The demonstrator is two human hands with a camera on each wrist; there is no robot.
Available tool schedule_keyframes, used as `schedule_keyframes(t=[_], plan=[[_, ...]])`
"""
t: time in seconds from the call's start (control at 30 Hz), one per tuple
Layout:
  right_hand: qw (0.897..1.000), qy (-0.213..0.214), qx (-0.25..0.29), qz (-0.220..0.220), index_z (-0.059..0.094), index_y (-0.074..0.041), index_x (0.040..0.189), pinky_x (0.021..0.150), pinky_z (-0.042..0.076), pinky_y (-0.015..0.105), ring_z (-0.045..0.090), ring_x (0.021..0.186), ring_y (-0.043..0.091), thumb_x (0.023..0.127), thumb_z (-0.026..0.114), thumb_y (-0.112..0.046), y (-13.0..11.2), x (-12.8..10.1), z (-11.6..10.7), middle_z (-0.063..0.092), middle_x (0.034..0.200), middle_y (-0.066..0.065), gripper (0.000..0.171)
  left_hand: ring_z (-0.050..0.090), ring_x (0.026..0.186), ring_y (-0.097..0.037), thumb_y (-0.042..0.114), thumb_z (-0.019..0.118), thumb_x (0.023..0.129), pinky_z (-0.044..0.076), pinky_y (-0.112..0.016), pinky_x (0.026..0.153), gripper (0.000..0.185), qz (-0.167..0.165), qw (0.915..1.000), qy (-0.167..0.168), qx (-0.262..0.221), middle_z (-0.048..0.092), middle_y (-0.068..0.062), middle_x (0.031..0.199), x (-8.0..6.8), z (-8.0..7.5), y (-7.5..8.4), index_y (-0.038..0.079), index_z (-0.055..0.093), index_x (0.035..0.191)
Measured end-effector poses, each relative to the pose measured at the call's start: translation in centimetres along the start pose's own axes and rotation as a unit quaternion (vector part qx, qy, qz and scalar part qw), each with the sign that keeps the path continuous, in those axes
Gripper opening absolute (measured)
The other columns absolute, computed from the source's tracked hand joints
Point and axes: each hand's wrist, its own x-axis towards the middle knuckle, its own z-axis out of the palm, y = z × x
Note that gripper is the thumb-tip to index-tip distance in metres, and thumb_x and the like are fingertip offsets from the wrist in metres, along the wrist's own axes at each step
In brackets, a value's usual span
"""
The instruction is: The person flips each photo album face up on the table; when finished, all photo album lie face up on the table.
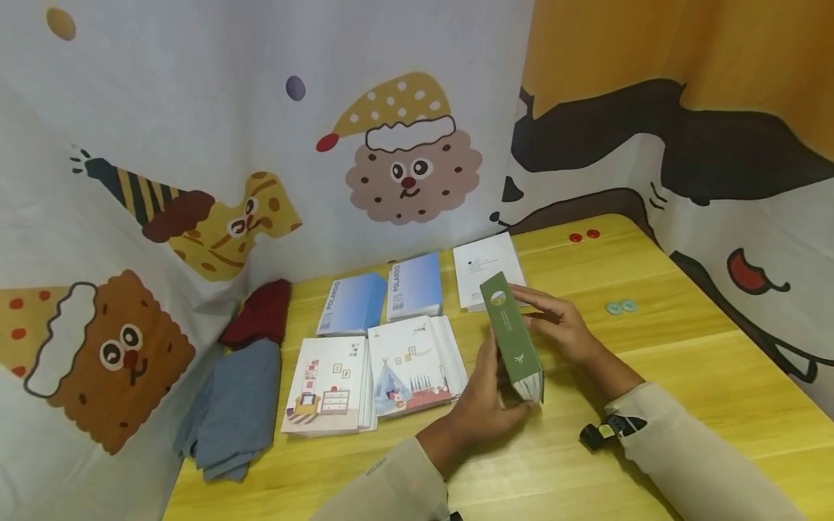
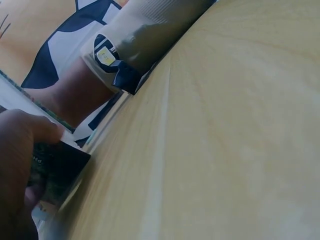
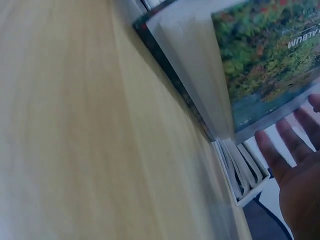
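Note:
A thick green photo album (image 1: pixel 511 329) stands tilted on its edge between both hands, its spine towards the head camera. My left hand (image 1: pixel 478 409) grips it low down, thumb at the bottom corner and fingers along the left cover. In the left wrist view that hand (image 2: pixel 20 160) shows at the left edge against the dark cover (image 2: pixel 62 167). My right hand (image 1: pixel 563 329) has its fingers extended at the album's right side. The right wrist view shows the album parted, with those fingers at the lower edge of a leafy picture page (image 3: pixel 275 65) marked ALBUM.
Two illustrated white albums (image 1: pixel 326 383) lie left of the hands. Behind them lie two blue POLAROID albums (image 1: pixel 413 286) and a white one (image 1: pixel 478 260). Grey-blue cloth (image 1: pixel 237 405) and dark red cloth (image 1: pixel 260 315) are at left. Green buttons (image 1: pixel 614 308) and red buttons (image 1: pixel 575 237) lie right.

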Motion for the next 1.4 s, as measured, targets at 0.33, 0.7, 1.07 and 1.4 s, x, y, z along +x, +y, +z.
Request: schedule_keyframes(t=[0.33,0.7,1.07,1.4], plan=[[0.995,-0.029,-0.09,0.038,0.064,0.007,0.147,0.113,0.055,0.027,0.053,0.153,0.016,0.102,0.064,0.009,0.6,-0.1,0.5,0.053,0.159,0.035,0.045,0.029,0.16,-0.056,0.015,0.076,0.098,0.053,-0.049,0.119,0.106,0.196,0.9666,0.127,0.105,-0.004,-0.05,0.169,0.1,-0.5,0.2,-0.024,0.002,0.163],[0.987,-0.003,-0.159,0.006,0.069,0.01,0.138,0.115,0.045,0.014,0.056,0.148,0.013,0.098,0.071,0.011,1.8,-0.3,0.4,0.062,0.151,0.034,0.041,0.026,0.163,-0.055,0.024,0.077,0.098,0.04,-0.057,0.129,0.104,0.073,0.9752,0.134,0.16,0.007,-0.039,0.177,-0.6,-0.2,0.3,-0.012,0.01,0.17],[0.977,-0.006,-0.214,0.0,0.071,0.008,0.135,0.113,0.044,0.011,0.061,0.14,0.042,0.097,0.073,0.009,2.2,-0.3,0.4,0.063,0.147,0.034,0.038,0.016,0.168,-0.051,0.023,0.079,0.095,0.031,-0.066,0.131,0.112,0.018,0.9818,0.135,0.133,0.002,-0.033,0.18,-0.6,-0.2,0.5,-0.008,0.004,0.172],[0.965,-0.006,-0.254,0.063,0.069,0.003,0.142,0.116,0.031,0.008,0.054,0.146,0.052,0.104,0.071,-0.004,1.8,-0.1,0.4,0.059,0.157,0.026,0.039,0.011,0.169,-0.048,0.023,0.078,0.093,0.025,-0.068,0.133,0.115,0.008,0.9833,0.129,0.128,-0.001,-0.032,0.181,-0.7,-0.2,0.4,-0.007,0.0,0.172]])
